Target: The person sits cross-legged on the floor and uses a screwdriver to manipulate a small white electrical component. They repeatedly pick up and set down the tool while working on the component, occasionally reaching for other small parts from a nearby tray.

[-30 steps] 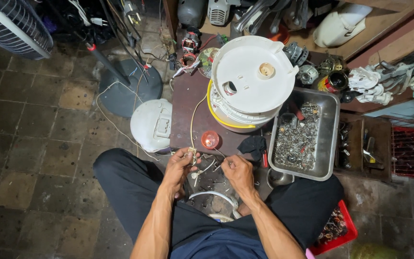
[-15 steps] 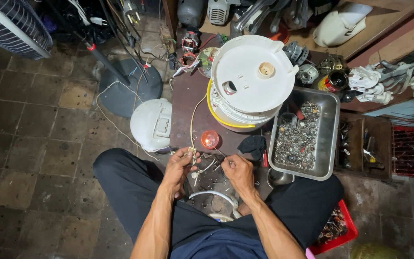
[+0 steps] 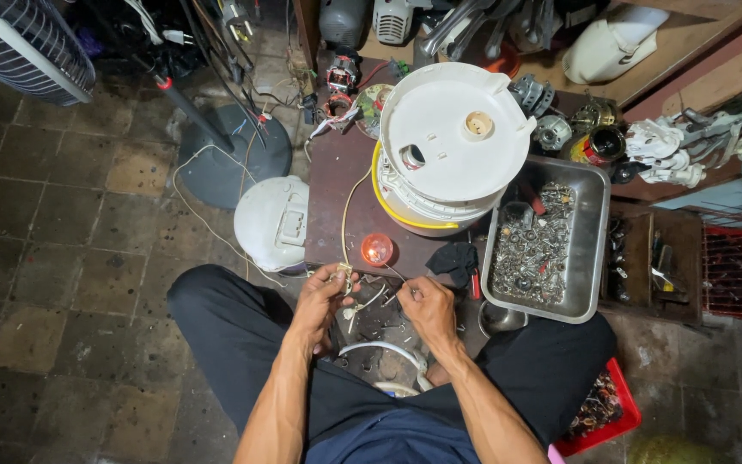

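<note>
My left hand point(image 3: 319, 301) pinches a small pale connector point(image 3: 343, 277) with thin wires at the near edge of a dark low table point(image 3: 337, 172). My right hand point(image 3: 427, 307) is closed on a thin wire end just to the right of it. A small orange lamp cap point(image 3: 377, 249) lies on the table just beyond both hands. Behind it stands an upturned white round appliance body point(image 3: 455, 142) with a yellow band. A white cord point(image 3: 380, 348) curls below my hands between my knees.
A metal tray point(image 3: 590, 258) full of screws and small metal parts sits to the right. A white round lid point(image 3: 275, 225) rests at the table's left side. A fan base point(image 3: 229, 159) and a fan grille point(image 3: 19, 47) stand on the tiled floor. A red crate point(image 3: 611, 412) is by my right leg.
</note>
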